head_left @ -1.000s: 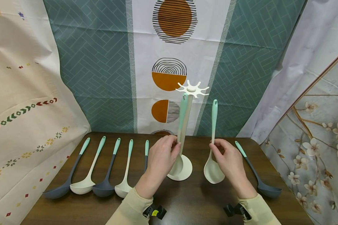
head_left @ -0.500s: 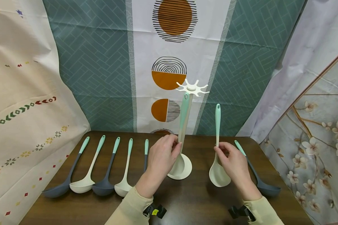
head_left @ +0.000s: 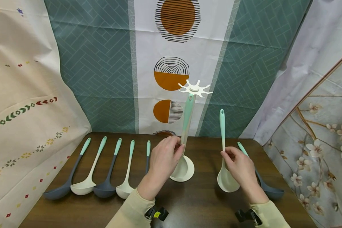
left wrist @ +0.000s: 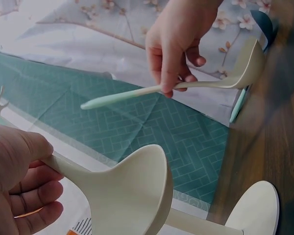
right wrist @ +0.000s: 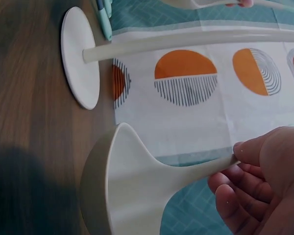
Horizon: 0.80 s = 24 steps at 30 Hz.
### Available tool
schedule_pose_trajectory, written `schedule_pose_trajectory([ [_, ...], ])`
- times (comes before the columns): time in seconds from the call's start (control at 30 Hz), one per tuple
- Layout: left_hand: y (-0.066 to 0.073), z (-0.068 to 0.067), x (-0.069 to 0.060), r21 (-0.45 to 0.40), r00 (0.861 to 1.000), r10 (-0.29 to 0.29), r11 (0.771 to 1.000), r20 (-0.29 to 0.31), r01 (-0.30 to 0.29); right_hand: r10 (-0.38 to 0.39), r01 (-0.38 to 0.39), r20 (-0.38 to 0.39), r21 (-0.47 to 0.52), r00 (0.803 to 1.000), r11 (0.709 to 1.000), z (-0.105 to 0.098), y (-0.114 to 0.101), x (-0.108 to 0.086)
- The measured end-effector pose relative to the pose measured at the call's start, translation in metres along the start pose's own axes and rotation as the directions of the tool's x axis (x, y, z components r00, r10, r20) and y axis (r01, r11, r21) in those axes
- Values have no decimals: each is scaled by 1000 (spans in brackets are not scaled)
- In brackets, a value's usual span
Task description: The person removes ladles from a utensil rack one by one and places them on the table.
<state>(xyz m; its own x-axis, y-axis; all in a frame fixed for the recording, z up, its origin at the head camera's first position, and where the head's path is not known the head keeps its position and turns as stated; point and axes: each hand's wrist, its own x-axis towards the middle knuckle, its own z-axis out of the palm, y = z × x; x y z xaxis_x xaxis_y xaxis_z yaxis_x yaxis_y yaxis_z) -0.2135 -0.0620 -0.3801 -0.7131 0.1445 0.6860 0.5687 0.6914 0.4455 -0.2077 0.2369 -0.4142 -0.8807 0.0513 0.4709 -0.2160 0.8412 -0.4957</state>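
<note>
My left hand (head_left: 164,155) pinches the stem of a cream ladle with a mint handle (head_left: 189,110), just above its bowl (left wrist: 125,196). That ladle stands upright in front of the white utensil stand (head_left: 194,89), its holed tip close to the hooks; whether a hook passes through the hole I cannot tell. To the right, my right hand (head_left: 239,164) pinches the stem of a second cream ladle (head_left: 227,181), held upright above the table with its mint handle up. In the right wrist view the thumb (right wrist: 252,149) presses on this stem.
At the left of the brown table (head_left: 193,205), dark and cream ladles lie in a row, among them a dark ladle (head_left: 58,191) and a cream ladle (head_left: 84,187). One dark ladle (head_left: 148,155) is partly behind my left hand. Another dark ladle (head_left: 272,191) lies at far right.
My right hand has moved right and lower with its ladle, away from the stand. The tip of the left ladle has shifted slightly right, towards the stand's post; the left hand stays nearly still.
</note>
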Motion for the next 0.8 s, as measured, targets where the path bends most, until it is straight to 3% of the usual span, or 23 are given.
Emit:
schedule_pose_trajectory([
  [0.57,0,0,-1,-18,1000,-12,1000,21,13,30,-14,120,-128,992,992,-11,38,-7],
  [0.8,1,-1,0,-22,1000,-2,1000,15,2,79,-37,205,-198,976,980,-17,50,-5],
])
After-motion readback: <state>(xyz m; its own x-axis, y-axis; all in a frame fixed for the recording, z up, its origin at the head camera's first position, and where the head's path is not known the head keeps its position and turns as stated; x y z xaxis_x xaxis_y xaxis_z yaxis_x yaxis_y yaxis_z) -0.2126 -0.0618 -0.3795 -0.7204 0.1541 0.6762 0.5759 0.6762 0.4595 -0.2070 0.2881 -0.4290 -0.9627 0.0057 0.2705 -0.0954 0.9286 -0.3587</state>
